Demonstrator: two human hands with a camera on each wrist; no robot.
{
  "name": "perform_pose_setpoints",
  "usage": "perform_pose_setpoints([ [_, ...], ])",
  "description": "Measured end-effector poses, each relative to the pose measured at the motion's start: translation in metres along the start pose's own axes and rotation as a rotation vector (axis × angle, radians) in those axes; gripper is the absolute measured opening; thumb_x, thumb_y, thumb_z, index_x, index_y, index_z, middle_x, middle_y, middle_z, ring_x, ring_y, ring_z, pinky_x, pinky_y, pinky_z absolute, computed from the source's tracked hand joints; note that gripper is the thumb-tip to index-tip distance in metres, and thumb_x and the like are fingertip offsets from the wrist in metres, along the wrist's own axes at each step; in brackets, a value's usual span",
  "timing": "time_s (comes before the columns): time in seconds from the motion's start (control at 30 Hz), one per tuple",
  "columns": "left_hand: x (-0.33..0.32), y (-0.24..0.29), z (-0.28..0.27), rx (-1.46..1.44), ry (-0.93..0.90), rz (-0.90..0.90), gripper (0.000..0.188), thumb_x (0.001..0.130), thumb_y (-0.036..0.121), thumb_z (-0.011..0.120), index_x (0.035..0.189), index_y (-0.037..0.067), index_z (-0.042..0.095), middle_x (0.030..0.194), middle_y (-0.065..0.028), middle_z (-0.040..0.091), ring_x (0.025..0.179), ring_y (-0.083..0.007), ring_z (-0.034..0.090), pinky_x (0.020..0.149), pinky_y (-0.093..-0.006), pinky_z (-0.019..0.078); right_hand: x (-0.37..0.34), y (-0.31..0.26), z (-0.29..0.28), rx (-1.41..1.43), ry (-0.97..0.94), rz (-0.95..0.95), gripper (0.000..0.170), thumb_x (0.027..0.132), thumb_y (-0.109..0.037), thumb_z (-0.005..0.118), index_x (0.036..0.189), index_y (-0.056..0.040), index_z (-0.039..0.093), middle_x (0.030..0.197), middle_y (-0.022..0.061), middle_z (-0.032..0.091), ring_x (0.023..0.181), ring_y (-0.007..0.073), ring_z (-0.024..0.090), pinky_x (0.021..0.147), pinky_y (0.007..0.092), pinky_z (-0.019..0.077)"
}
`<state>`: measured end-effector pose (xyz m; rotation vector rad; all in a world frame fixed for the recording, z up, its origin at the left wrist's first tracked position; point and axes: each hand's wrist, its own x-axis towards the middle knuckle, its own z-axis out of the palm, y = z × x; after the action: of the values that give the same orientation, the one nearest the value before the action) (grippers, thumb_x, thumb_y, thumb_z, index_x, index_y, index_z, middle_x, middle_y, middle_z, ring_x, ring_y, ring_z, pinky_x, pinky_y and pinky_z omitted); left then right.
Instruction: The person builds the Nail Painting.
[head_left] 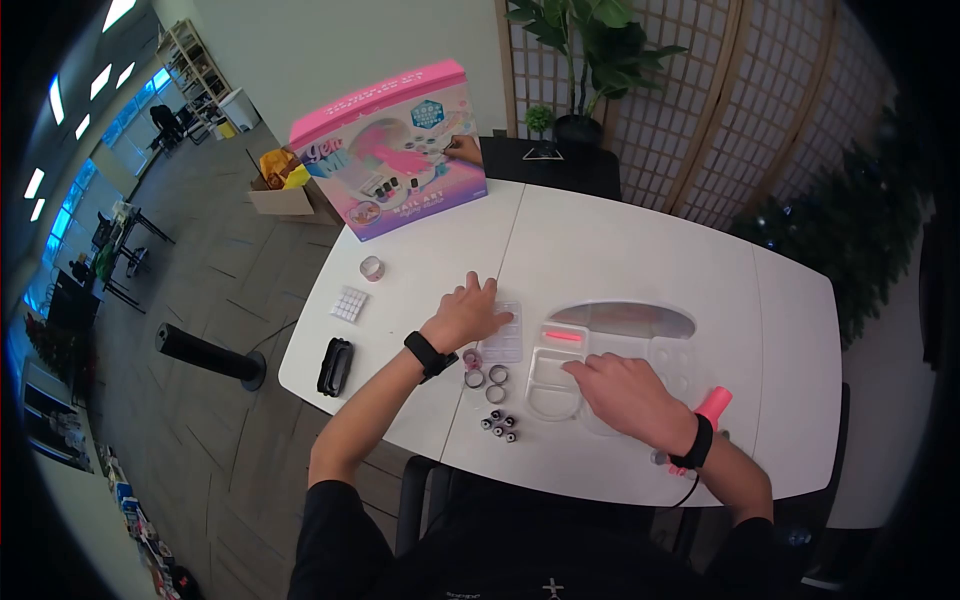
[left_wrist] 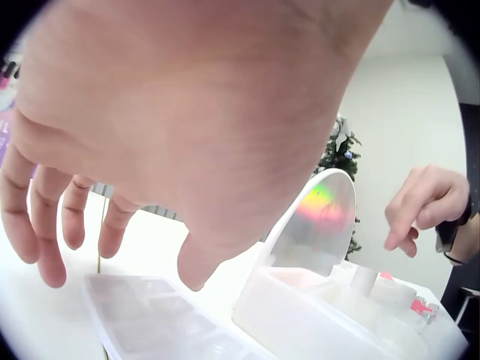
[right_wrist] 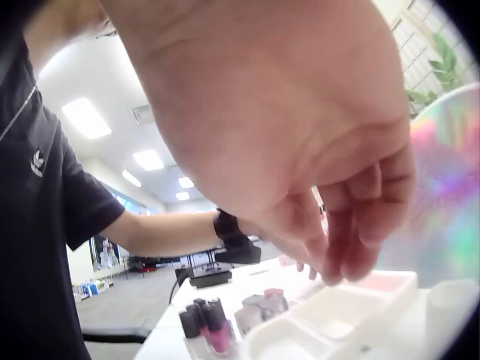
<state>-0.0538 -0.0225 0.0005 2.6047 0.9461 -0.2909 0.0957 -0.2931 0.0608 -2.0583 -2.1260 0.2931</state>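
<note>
Fingers spread, the left hand hovers over the near-left part of a clear compartment tray. The left wrist view shows this hand with its fingers hanging down above the tray, holding nothing. The right hand is above a white sectioned organizer with a pink item in its top section. In the right wrist view, the fingertips of the right hand bend down close together over the organizer; contact is unclear and no held object is visible.
An oval mirror stands behind the organizer. Small bottles and round containers sit nearer the body. A black case, a white grid block, a tape-like roll and a pink box are left; a pink tool is right.
</note>
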Motion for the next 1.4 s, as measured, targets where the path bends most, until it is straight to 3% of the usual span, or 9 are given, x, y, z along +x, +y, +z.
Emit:
perform_pose_setpoints([
  [0.07,-0.001,0.007,0.006,0.007,0.011,-0.014,0.082,0.094,0.058,0.074,0.146,-0.001,0.055,0.145,-0.0331,0.052,0.119,-0.0544,0.069,0.106,-0.0570,0.0551,-0.017,-0.015,-0.009,-0.007,-0.034,0.025,0.028,0.102,-0.012,0.064,0.128,-0.0054,0.072,0.098,0.0147,0.073,0.094,0.0350,0.073,0.078,0.0477,0.0601],
  [0.23,0.009,0.014,0.027,0.030,0.042,0.025,0.090,0.090,0.059,0.077,0.146,-0.006,0.050,0.149,-0.0365,0.044,0.113,-0.0581,0.070,0.101,-0.0603,0.0565,-0.056,-0.033,-0.017,0.131,0.111,0.177,0.030,0.107,-0.019,0.064,0.132,-0.0049,0.072,0.099,0.0137,0.072,0.096,0.0346,0.072,0.084,0.0467,0.0595],
  [0.43,0.014,0.023,0.029,-0.016,0.091,-0.052,0.084,0.088,0.050,0.080,0.141,-0.009,0.050,0.148,-0.0338,0.043,0.115,-0.0588,0.068,0.100,-0.0594,0.0576,-0.082,-0.031,-0.004,0.240,0.235,0.435,0.030,0.108,-0.019,0.064,0.133,-0.0048,0.072,0.107,0.0150,0.074,0.097,0.0353,0.073,0.085,0.0456,0.0590],
  [0.57,0.005,0.027,0.013,-0.174,0.268,-0.025,0.077,0.090,0.042,0.080,0.139,-0.008,0.049,0.142,-0.0307,0.046,0.117,-0.0536,0.066,0.095,-0.0576,0.0600,-0.088,-0.026,0.000,0.310,0.268,0.519,0.028,0.108,-0.018,0.063,0.132,-0.0052,0.072,0.109,0.0154,0.075,0.096,0.0354,0.073,0.084,0.0448,0.0586],
  [0.73,-0.033,0.057,-0.019,-0.354,0.481,0.095,0.072,0.093,0.037,0.080,0.138,-0.009,0.046,0.136,-0.0287,0.048,0.117,-0.0468,0.063,0.096,-0.0540,0.0584,-0.070,-0.024,0.004,0.414,0.354,0.489,0.025,0.107,-0.016,0.064,0.129,-0.0063,0.073,0.116,0.0155,0.075,0.105,0.0364,0.073,0.089,0.0466,0.0594],
  [1.03,-0.036,0.092,0.008,-0.351,0.728,0.338,0.070,0.092,0.029,0.084,0.135,-0.010,0.045,0.130,-0.0275,0.049,0.113,-0.0459,0.060,0.088,-0.0481,0.0593,-0.029,-0.024,0.036,0.306,0.342,0.333,0.031,0.107,-0.015,0.062,0.134,-0.0042,0.072,0.143,0.0148,0.069,0.124,0.0350,0.069,0.102,0.0466,0.0597],
  [1.4,-0.037,0.111,0.022,-0.270,0.747,0.360,0.065,0.089,0.029,0.088,0.126,-0.008,0.050,0.129,-0.0268,0.049,0.115,-0.0436,0.060,0.077,-0.0440,0.0625,-0.028,-0.015,0.056,0.260,0.208,0.340,0.037,0.106,-0.017,0.064,0.141,-0.0048,0.069,0.154,0.0193,0.062,0.134,0.0372,0.065,0.106,0.0467,0.0585],
])
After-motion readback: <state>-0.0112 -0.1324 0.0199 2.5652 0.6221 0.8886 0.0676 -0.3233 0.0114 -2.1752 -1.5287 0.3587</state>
